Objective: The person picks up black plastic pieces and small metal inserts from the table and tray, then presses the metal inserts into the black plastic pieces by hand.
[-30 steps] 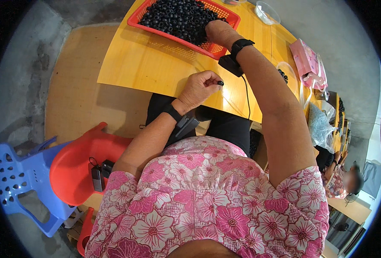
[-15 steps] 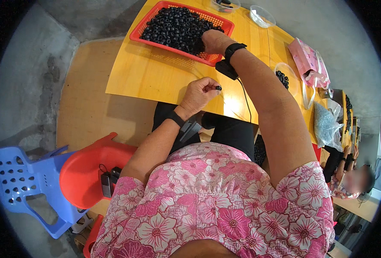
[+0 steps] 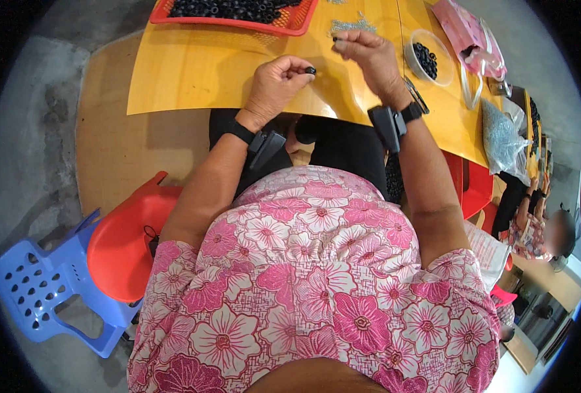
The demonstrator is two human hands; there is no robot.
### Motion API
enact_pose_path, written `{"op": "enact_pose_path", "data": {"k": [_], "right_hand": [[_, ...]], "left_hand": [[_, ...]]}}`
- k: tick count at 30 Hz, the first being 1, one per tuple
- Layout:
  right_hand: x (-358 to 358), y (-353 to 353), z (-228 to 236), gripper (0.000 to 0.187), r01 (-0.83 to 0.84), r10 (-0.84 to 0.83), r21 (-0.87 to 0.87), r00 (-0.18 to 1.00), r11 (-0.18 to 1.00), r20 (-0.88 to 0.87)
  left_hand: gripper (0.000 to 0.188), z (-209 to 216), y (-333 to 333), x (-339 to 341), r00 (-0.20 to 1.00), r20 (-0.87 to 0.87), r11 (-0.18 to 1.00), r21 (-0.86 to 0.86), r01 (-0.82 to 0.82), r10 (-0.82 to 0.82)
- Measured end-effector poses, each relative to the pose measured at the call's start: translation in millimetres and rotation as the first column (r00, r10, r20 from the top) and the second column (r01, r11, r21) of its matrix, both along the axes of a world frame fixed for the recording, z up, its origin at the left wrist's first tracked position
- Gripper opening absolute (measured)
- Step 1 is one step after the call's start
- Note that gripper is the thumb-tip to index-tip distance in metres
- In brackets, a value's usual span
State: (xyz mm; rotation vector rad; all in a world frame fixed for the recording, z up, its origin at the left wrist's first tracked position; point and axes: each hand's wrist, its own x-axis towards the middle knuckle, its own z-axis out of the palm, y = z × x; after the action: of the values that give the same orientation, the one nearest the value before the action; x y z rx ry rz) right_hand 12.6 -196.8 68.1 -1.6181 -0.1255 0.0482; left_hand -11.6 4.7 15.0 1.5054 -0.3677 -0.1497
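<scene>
Above the yellow table [image 3: 192,82], my left hand [image 3: 276,86] pinches a small black ring-shaped part [image 3: 311,70] between thumb and fingertips. My right hand [image 3: 371,60] is raised a little farther off, to the right, its thumb and fingers closed on a tiny dark piece [image 3: 337,39] whose kind is hard to make out. The two hands are apart. At the far left of the table, a red plastic basket [image 3: 296,27] holds a heap of black ring-shaped parts [image 3: 228,10]. Small shiny, pale pieces [image 3: 354,24] lie in a pile just beyond my right hand.
Right of my right hand stands a clear round tub [image 3: 446,73] with black parts inside. A dark slim tool [image 3: 416,95] lies beside it. Farther right are a pink bag [image 3: 468,36] and a clear plastic sack [image 3: 502,134]. Red and blue chairs [image 3: 123,252] stand at left. Another person [image 3: 523,229] sits far right.
My right hand has left the basket and come nearer my left hand, now pinching a tiny dark piece. My left hand still holds its black part. The view has shifted, showing less of the basket.
</scene>
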Motion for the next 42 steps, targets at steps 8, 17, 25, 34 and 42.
{"op": "enact_pose_path", "data": {"k": [8,17,25,34,42], "right_hand": [[-47.3,15.0,-31.5,0.018,0.033,-0.007,0.151,0.985,0.988,-0.172],[-47.7,18.0,-31.9,0.017,0.037,-0.029,0.044,0.984,0.998,-0.176],[-46.6,15.5,-30.5,0.018,0.024,-0.026,-0.013,0.990,1.000,-0.137],[-49.7,17.1,-36.2,0.017,0.053,-0.050,0.018,0.990,0.998,-0.133],[-52.3,17.8,-39.8,0.017,0.141,-0.096,0.176,0.965,0.974,-0.243]], "left_hand": [[0.015,1.1,-4.4,-3.2,0.999,0.046,0.991,0.135,-0.020,0.014],[0.013,0.9,-5.3,-2.2,0.999,0.044,0.986,0.164,0.000,-0.007],[0.014,-4.1,-5.4,0.2,0.997,0.077,0.983,0.185,-0.018,0.004],[0.014,-1.1,-5.5,-1.1,0.997,0.076,0.971,0.238,-0.021,0.003],[0.015,-3.2,-5.0,0.3,0.995,0.098,0.975,0.223,-0.018,-0.004]]}}
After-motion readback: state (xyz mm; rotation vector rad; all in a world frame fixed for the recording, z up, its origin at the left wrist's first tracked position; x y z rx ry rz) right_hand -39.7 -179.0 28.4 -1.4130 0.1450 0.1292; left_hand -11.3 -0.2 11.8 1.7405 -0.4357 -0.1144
